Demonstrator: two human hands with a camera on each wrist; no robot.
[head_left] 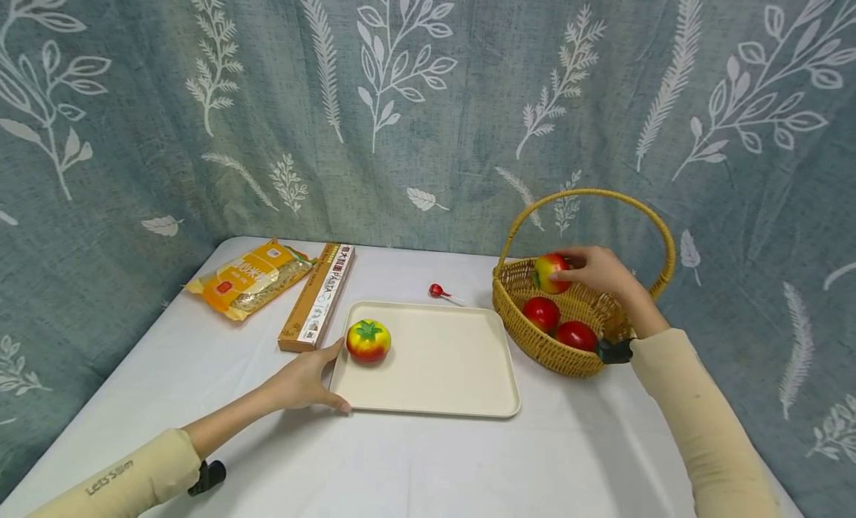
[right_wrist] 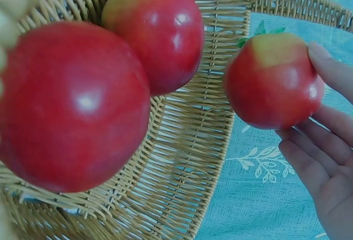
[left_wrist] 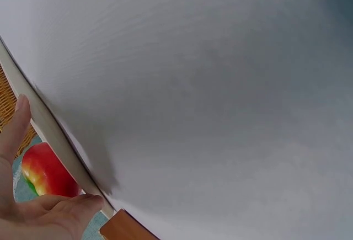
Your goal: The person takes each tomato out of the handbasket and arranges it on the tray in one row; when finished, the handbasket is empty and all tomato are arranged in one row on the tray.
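My right hand (head_left: 595,269) holds a red-and-yellow tomato (head_left: 551,273) with green leaves between thumb and fingers, over the back of the wicker basket (head_left: 568,363). Two more red, round tomato-like pieces, a left one (head_left: 541,314) and a right one (head_left: 576,335), lie inside the basket; the right wrist view shows both large and glossy. My left hand (head_left: 307,377) rests at the left edge of a cream tray (head_left: 441,358), thumb and fingers spread along its rim. On the tray's left side sits another tomato (head_left: 368,341), leaves up.
Left of the tray lie a long pasta box (head_left: 317,299) and an orange-and-clear food bag (head_left: 250,279). Behind the tray is a red lollipop (head_left: 438,290) with a white stick. The basket's tall handle (head_left: 588,193) arches above it. A patterned curtain (head_left: 414,117) hangs behind the table.
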